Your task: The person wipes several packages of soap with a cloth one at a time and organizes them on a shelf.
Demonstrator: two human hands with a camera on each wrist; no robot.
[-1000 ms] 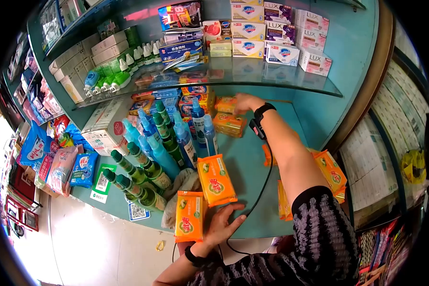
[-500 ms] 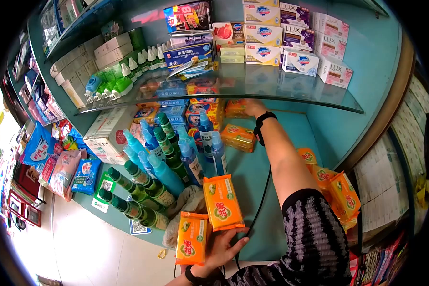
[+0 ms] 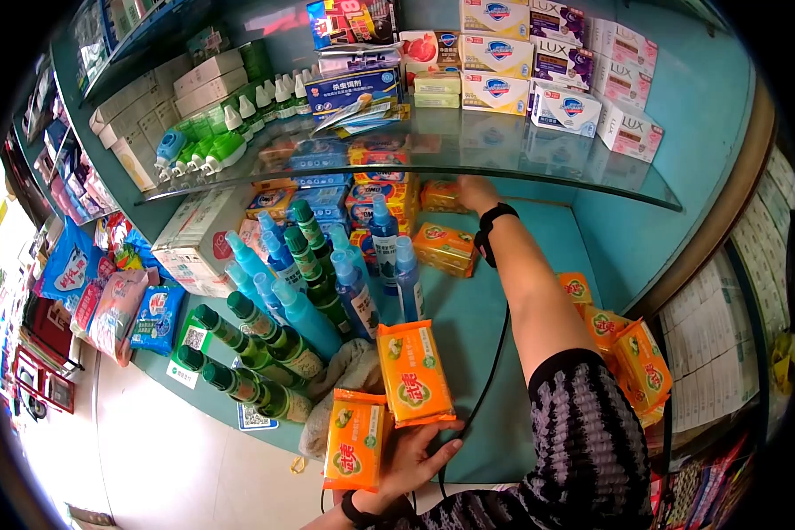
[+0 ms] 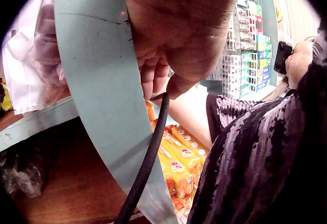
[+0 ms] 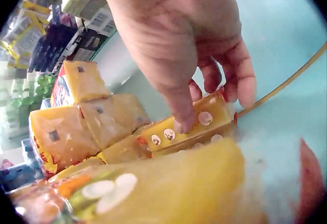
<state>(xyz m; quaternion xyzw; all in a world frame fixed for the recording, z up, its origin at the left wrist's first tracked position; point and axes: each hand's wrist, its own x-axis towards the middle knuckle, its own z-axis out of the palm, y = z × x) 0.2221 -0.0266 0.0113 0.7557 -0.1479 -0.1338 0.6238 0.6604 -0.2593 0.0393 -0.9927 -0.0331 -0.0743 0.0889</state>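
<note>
At the back of the lower shelf, my right hand pinches a small orange-yellow pack; in the right wrist view the thumb is on its near side and the fingers on its far side. Another orange pack lies just in front. My left hand rests at the counter's front edge, fingers relaxed, beside two larger orange packs. The upper one touches or partly covers its fingertips; which, I cannot tell.
Blue spray bottles and green bottles stand left of the packs, near a grey cloth. More orange packs lie at the right edge. A glass shelf overhangs the back. A black cable crosses the counter.
The head view has shifted, bringing the shelf closer. My right hand has settled lower at the far pack's right end. My left hand has stayed at the front edge.
</note>
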